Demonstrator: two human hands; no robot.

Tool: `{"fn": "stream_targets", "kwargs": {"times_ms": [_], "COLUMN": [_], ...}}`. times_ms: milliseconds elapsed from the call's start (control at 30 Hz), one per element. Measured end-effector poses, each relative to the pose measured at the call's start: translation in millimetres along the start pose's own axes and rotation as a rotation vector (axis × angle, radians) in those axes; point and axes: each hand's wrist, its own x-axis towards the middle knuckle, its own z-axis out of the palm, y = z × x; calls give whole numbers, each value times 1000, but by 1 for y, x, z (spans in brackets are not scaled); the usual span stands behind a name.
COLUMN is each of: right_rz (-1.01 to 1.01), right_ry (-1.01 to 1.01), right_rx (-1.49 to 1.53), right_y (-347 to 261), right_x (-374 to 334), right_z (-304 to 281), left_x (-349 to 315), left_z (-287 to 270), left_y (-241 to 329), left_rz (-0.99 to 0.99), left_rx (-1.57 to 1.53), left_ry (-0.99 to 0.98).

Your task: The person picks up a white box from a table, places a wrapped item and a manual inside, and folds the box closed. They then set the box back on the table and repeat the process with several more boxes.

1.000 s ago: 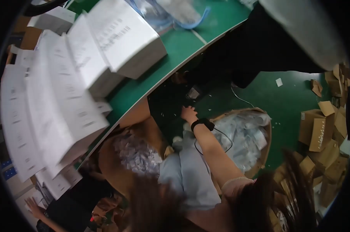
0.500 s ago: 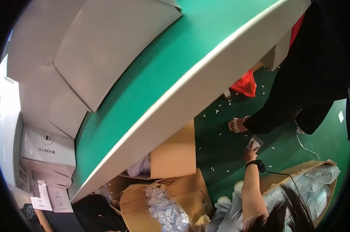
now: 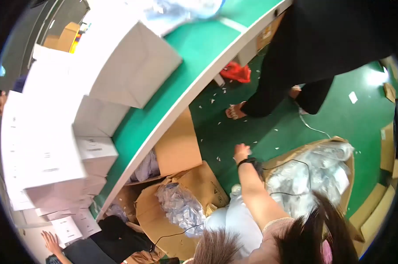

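My right hand is held out over the green floor, with a black band and a cable at its wrist. Its fingers look curled closed; a small pale edge shows beside them, but what they hold is hidden. Close to this arm, an open carton is filled with clear plastic packaging. Left of my light-blue trouser legs, another carton contains many small clear bags. My left hand is out of view.
White boxes are stacked on the green-topped table. A co-worker's hand lies flat beside them. Another person in black trousers stands ahead, near a red bag. Paper scraps litter the floor; flat cardboard is at right.
My view has shifted, bringing more of the table and right side into sight. The small clear bag at my right hand's spread fingers is no longer visible; those fingers are now curled.
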Motion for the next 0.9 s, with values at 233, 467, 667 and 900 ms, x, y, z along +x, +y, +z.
{"fn": "stream_targets", "kwargs": {"times_ms": [233,467,667,900], "right_rz": [-247,-671,-770,-999], "right_ry": [-195,-351,-268,-441], "right_rx": [161,957,881,792], "right_y": [-46,2,8,-25], "right_x": [-199,-378,-435,-438], "right_z": [-202,-424,-561,-628], "left_x": [11,-69,-180,-209], "left_z": [50,-27,-170,-313], "left_y": [7,43,87,125], "left_rz": [186,467,456,299], "left_rx": [468,-176,-901,-135], "left_ry": [-66,312,831,1606]}}
